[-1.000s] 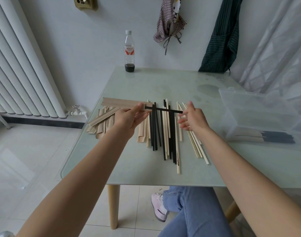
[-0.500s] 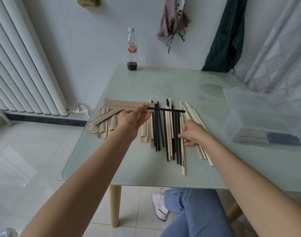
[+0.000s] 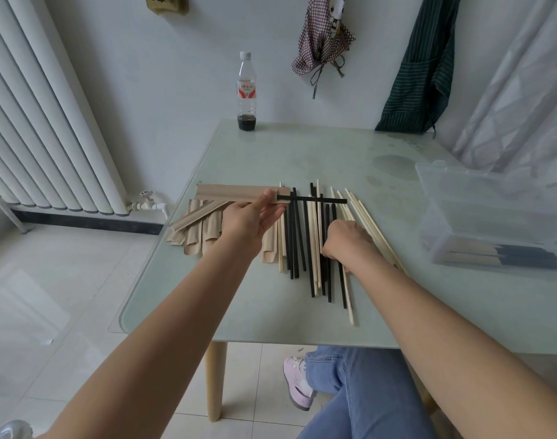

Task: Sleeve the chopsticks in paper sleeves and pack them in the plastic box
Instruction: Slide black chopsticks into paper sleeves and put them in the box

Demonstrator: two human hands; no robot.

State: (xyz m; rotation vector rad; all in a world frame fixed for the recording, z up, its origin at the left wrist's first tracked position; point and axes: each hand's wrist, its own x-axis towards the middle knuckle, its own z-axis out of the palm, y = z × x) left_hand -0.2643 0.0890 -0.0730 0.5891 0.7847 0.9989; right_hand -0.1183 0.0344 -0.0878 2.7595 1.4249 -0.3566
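My left hand (image 3: 255,218) holds a brown paper sleeve (image 3: 233,192) level above the table, with one black chopstick (image 3: 315,199) sticking out of its right end. My right hand (image 3: 345,240) rests knuckles-up on the row of loose black and pale wooden chopsticks (image 3: 309,245), its fingers curled down onto a black one; the grip itself is hidden. More empty brown sleeves (image 3: 198,231) lie fanned at the table's left. The clear plastic box (image 3: 495,217) stands at the right with several sleeved chopsticks (image 3: 498,256) inside.
A nearly empty bottle (image 3: 247,93) with dark liquid stands at the glass table's (image 3: 302,153) far edge. A white radiator (image 3: 46,122) lines the left wall. Aprons hang on the wall behind. My knees in jeans show under the near edge.
My right hand left the end of the sleeved black chopstick and dropped onto the loose chopsticks on the table. My left hand kept the sleeve steady.
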